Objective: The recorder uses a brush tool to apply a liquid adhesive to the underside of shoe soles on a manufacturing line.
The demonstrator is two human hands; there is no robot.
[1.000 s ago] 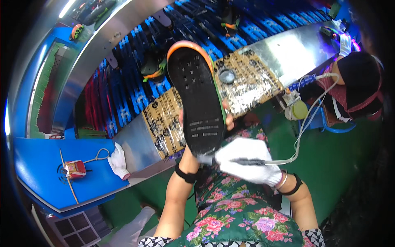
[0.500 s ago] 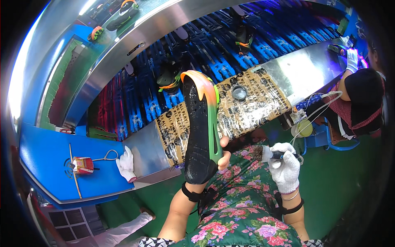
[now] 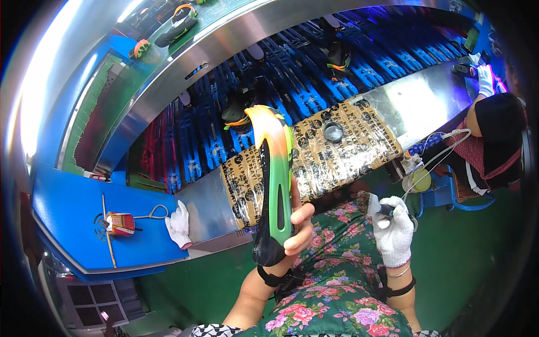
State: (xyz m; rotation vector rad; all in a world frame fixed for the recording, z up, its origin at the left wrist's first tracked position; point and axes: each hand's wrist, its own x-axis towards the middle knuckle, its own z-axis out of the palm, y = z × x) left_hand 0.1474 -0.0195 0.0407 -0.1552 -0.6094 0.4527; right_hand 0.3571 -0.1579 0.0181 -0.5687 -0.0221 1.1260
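In my bare left hand (image 3: pixel 300 229) I hold a shoe sole (image 3: pixel 275 185) upright, its green-to-orange sidewall facing me and the black heel end low. My fingers wrap the sidewall; the thumb is mostly hidden. Out to the right, my right hand (image 3: pixel 394 236), in a white knit glove, grips a brush (image 3: pixel 370 204) with brown bristles pointing left. The brush is apart from the sole. Beyond the sole lies a bench top covered in printed brown packing film (image 3: pixel 359 149), with a small round dish (image 3: pixel 333 132) on it.
Behind the bench runs a slatted conveyor (image 3: pixel 306 95) carrying black shoe parts with orange trim (image 3: pixel 337 56). A white glove (image 3: pixel 178 226) and a red-and-white box (image 3: pixel 119 223) lie at the left. At the right, a co-worker's gloved hand (image 3: pixel 485 81) is near a purple light.
My left hand has turned the sole, so its green sidewall now shows where the black inner face did. My right hand keeps the brush at nearly the same place. The whole view has shifted slightly.
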